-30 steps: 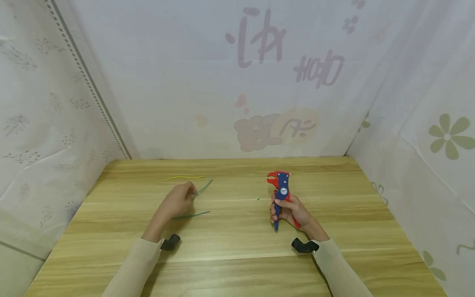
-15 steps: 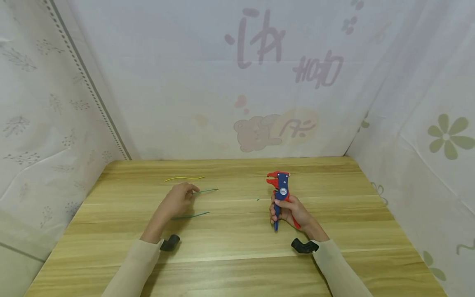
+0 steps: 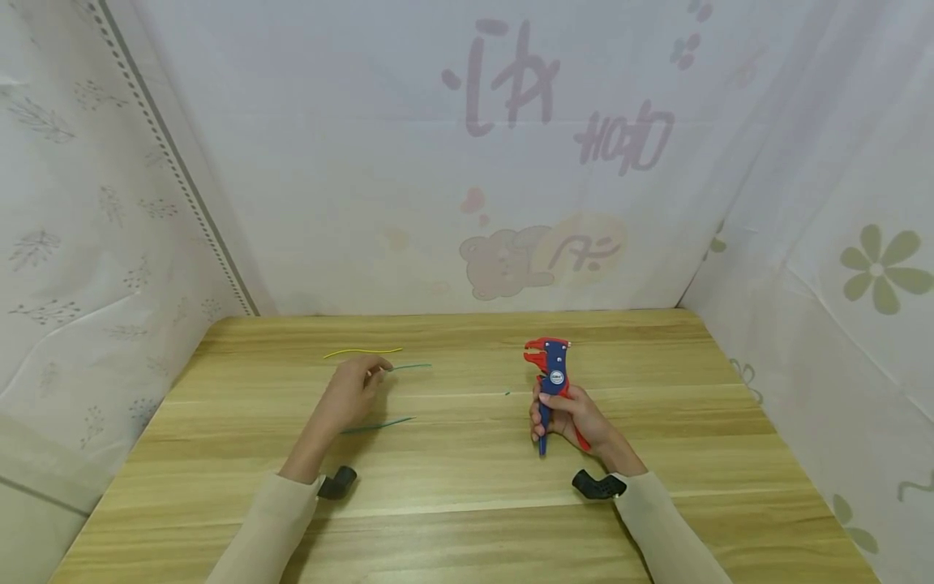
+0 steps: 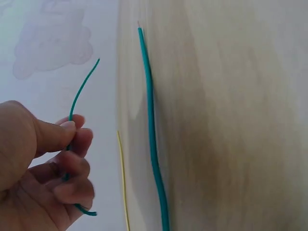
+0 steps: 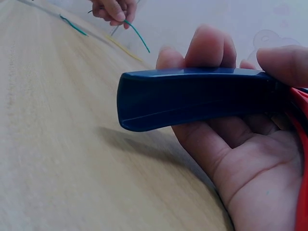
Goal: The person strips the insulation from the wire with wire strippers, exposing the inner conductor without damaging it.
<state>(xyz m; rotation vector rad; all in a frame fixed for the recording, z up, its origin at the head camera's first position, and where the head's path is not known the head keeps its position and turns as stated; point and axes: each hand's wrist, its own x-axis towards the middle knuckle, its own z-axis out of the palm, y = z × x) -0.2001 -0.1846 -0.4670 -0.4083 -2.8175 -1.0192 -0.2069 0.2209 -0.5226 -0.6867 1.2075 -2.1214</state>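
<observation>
Shift: over the past second, the held wire's (image 4: pixel 80 90) free end swings from slanting away to nearly level, pointing right.
Left hand (image 3: pixel 355 388): its grip pinches that green wire above the worktop (image 3: pixel 452 474).
Right hand (image 3: pixel 576 415): its grip curls around red-blue pliers (image 3: pixel 555 363).
Lying flat: second green wire (image 4: pixel 152 115) nearer the person, yellow wire (image 3: pixel 362 351) beyond the left hand, green scrap (image 3: pixel 507 393) beside the pliers.

- The right hand (image 5: pixel 260 168) grips a dark blue handle (image 5: pixel 192 101) — its blunt end toward the left — with a red part (image 5: pixel 303 202) at the right edge.
- At the top, the left hand (image 5: pixel 115 8) pinches a curved green wire (image 5: pixel 139 34).
- Another green wire (image 5: pixel 72 25) and a yellow wire (image 5: pixel 123 48) lie on the wooden table (image 5: pixel 57 144).
</observation>
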